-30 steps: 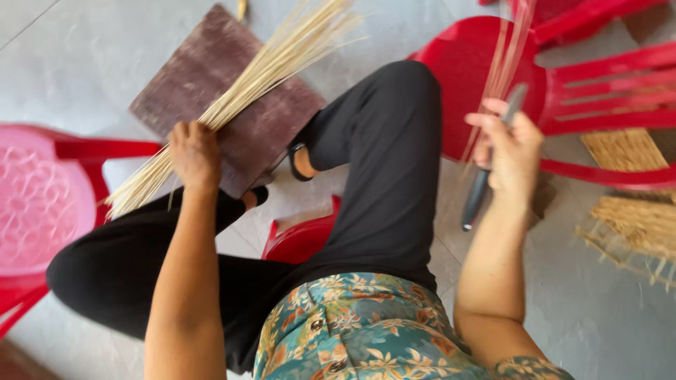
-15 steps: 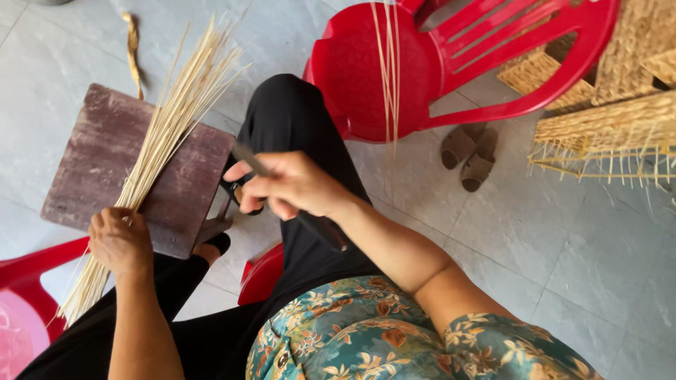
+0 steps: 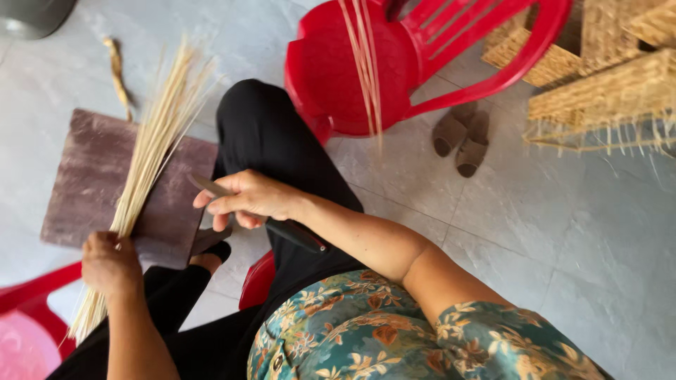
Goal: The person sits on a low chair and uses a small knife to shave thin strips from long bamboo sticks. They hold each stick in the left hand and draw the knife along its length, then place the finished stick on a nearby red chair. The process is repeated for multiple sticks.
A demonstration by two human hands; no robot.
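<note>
Grey floor tiles lie open on the right of the seated person, bare as far as a pair of brown sandals point(image 3: 463, 141) and the woven straw baskets point(image 3: 605, 91) at the upper right edge. Ahead, a red plastic chair point(image 3: 338, 70) stands close to the raised knee, with a few thin reed strips point(image 3: 364, 63) hanging over its seat. On the left a dark wooden board point(image 3: 91, 183) lies flat on the floor, its near edge close to the person's foot; a second red chair point(image 3: 28, 295) cuts the lower left corner. The left hand point(image 3: 109, 264) is closed tight around a bundle of pale reed strips point(image 3: 151, 151), gripping it low, so the long upper part fans out across the board and a short tail sticks out below the fist. The right hand point(image 3: 246, 200) is wrapped around a knife point(image 3: 282, 229), blade tip pointing toward the bundle, just beside it over the board's right edge, not touching.
</note>
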